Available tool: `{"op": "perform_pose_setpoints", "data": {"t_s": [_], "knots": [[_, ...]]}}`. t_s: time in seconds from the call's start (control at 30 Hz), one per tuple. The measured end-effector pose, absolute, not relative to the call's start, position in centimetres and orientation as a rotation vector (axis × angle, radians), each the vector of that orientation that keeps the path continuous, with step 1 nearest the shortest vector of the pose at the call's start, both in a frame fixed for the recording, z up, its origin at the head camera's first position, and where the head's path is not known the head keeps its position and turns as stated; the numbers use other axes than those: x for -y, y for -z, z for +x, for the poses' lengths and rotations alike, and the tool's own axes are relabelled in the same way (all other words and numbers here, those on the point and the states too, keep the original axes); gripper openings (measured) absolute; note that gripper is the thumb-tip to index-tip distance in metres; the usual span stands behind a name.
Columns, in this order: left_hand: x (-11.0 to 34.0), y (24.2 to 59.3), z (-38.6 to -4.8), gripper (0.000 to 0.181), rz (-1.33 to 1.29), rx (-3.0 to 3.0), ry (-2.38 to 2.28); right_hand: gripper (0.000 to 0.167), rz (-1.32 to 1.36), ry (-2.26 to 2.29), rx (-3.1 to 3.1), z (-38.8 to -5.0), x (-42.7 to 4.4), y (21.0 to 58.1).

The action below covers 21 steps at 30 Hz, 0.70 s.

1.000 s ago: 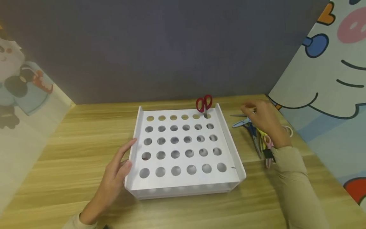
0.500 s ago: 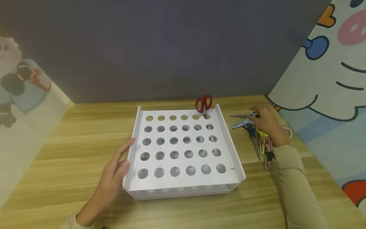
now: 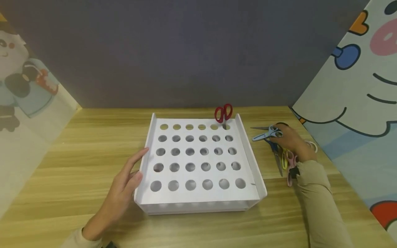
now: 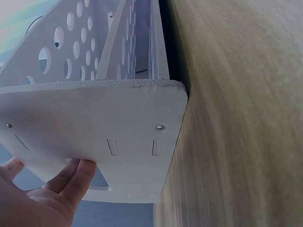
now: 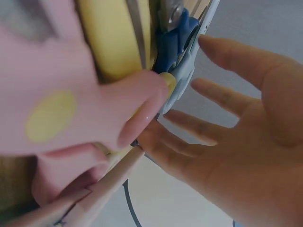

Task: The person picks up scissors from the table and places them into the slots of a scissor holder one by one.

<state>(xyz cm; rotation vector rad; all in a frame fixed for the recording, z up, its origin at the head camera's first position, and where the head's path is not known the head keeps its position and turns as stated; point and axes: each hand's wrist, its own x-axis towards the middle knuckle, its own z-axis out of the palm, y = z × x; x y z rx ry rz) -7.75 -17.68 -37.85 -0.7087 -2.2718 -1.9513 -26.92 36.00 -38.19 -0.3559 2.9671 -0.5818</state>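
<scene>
My left hand (image 3: 121,189) rests at the left side panel of a white rack (image 3: 204,193) with rows of round holes. In the left wrist view, two fingers (image 4: 78,182) reach the panel's cutout. My right hand (image 3: 288,137) is over a heap of scissors to the rack's right. Its fingers are spread in the right wrist view, with fingertips close to light blue scissors (image 5: 184,75); whether they touch is unclear. Dark blue scissors (image 3: 274,150), yellow scissors (image 3: 284,160) and pink scissors (image 3: 290,160) lie nearby. Red-handled scissors (image 3: 224,113) stand in the back right hole.
A thin grey blade (image 3: 259,128) lies behind the light blue scissors. White scissors handles (image 3: 313,146) show beyond my right wrist. The wooden table (image 3: 62,172) meets a dark grey panel (image 3: 186,51) at the back, and a cartoon-printed wall (image 3: 356,113) bounds the right.
My right hand has come down and slightly nearer over the scissors, uncovering more of the light blue handles. My left hand stays at the rack. The whole view has shifted slightly.
</scene>
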Motion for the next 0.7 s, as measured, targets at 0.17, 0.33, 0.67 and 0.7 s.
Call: {"op": "perform_pose_setpoints", "data": {"t_s": [0.17,0.33,0.67,0.7], "knots": [[17.66,37.73,-7.7,0.056,-0.703,2.271,1.964,0.059,-0.354,0.529,-2.94,-26.81,-35.97,38.19],[17.6,37.65,-7.63,0.055,-0.706,2.264,1.97,0.052,-0.387,0.495,-2.95,-26.68,-35.9,38.1],[17.56,37.29,-7.42,0.055,-0.706,2.271,1.952,0.045,-0.398,0.472,-2.98,-26.85,-36.08,38.25],[17.54,37.26,-7.4,0.055,-0.71,2.268,1.953,0.045,-0.406,0.468,-2.987,-26.85,-36.09,38.23]]}}
